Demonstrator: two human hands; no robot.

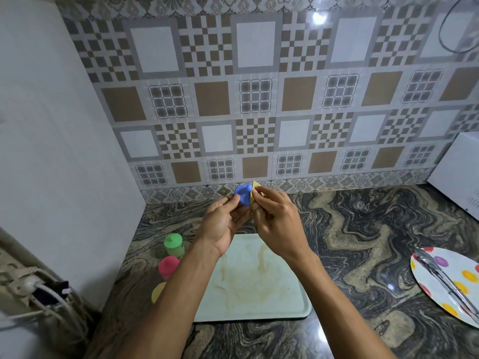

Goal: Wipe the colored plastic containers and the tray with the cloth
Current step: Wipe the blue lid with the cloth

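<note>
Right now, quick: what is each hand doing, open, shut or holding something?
The left hand holds the blue container.
The right hand pinches the yellowish cloth against that container.

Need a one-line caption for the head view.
Left hand holds blue container, right hand pinches yellow cloth against it; stained tray on counter.

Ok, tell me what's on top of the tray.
Only brownish stains show on the tray; no container stands on its visible surface. The left forearm and right forearm cover both side edges, so those strips cannot be checked.
</note>
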